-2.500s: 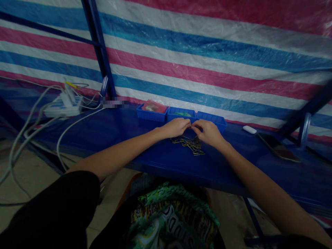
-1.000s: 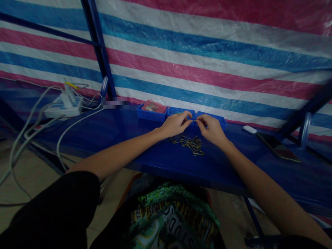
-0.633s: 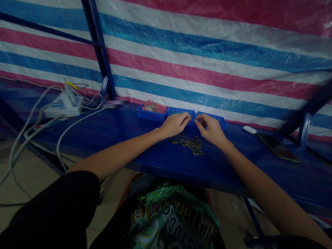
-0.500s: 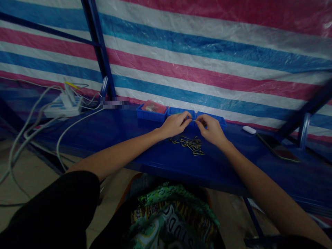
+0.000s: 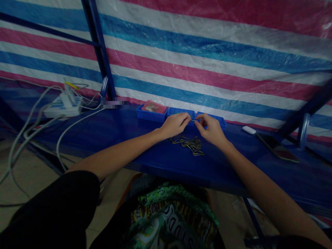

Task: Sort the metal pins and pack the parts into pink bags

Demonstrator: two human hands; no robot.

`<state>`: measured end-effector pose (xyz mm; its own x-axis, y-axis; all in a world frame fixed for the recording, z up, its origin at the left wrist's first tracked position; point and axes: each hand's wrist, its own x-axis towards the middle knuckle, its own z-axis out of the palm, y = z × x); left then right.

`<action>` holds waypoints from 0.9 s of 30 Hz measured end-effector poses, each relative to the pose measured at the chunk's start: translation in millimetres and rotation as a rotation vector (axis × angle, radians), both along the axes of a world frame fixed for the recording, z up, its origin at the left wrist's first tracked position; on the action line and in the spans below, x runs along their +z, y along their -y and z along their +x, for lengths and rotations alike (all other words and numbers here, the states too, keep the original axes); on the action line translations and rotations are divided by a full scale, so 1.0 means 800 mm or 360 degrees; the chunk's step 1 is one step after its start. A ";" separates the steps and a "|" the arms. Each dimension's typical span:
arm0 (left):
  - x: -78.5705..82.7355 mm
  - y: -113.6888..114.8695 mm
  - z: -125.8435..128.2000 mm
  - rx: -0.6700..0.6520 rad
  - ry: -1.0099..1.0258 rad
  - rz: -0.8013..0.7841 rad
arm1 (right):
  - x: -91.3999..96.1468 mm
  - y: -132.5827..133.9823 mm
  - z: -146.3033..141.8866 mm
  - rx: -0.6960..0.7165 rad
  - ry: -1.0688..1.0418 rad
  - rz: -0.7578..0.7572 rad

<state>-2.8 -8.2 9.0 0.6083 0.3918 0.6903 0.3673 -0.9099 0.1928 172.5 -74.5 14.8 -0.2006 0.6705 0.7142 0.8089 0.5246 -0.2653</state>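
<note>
Pointing left-right, level; thin pin (image 5: 195, 120)

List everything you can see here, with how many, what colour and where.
pin: one, thin, metallic, pinched between both hands
pins: loose pile, brass, on table below the hands
bins: three, blue, row at table's back
packet: one, red, in leftmost bin
table: one, blue
power strip: one, white, table's far left
cables: several, pale, trailing from the strip
case: one, white, right of bins
phone: one, dark, beside case
tarp: one, pink, white and blue stripes, behind table
printed fabric: one, green, below table edge
left hand: on pin
right hand: on pin
</note>
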 end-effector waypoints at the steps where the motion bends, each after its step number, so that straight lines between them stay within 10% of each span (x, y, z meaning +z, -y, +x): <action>1: 0.000 0.000 0.000 0.0001 -0.0008 -0.0006 | 0.000 0.000 0.000 -0.0002 0.0007 0.0003; 27: -0.004 -0.002 0.001 -0.0081 0.0090 0.0063 | -0.002 -0.003 0.002 -0.0027 -0.0016 0.0018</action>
<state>-1.6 -6.3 5.8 0.5865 0.3332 0.7383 0.3098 -0.9344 0.1756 174.1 -72.1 13.5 -0.1820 0.6658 0.7236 0.8152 0.5136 -0.2676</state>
